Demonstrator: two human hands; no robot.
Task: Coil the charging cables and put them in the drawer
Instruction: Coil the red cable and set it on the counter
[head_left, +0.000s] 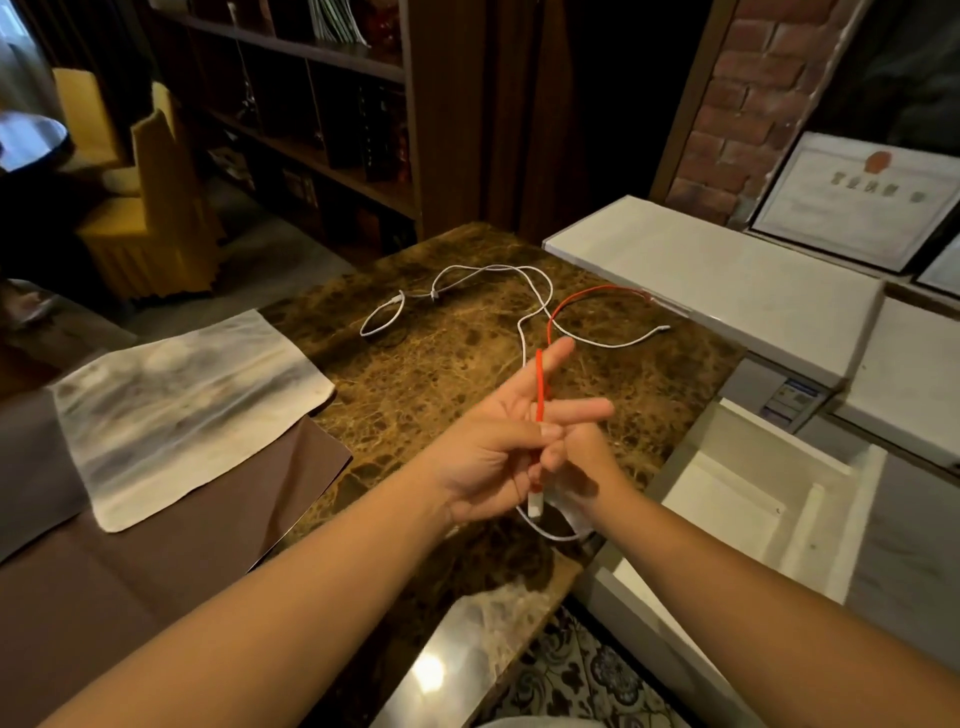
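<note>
Dim bookshelves and a brick wall back a brown marbled counter that fills the centre of the frame, with a stained cloth lying on its left part.

Both hands meet just below the centre. The left hand has its fingers stretched out and spread, pointing toward the upper right, and the red cable runs up along them. The thumb appears to press the cable against the hand. The right hand pinches the same cable close to its white plug, which hangs down between the two hands.

From the fingers the red cable rises, arcs to the upper right and ends near the white box at the counter's far edge. Its slack therefore lies beyond and to the right of the hands, with its long run pointing away from the person. My judgement is that the right hand, being the nearer one to that slack, would draw it in and wind it round the left fingers.

A white cable sprawls uncoiled across the upper centre of the counter, well apart from the hands, though part of it loops under them.

An open white drawer sits at the right of the frame, just beside the right forearm.

A framed certificate at the upper right bears printed characters and a red emblem, too blurred to read.
</note>
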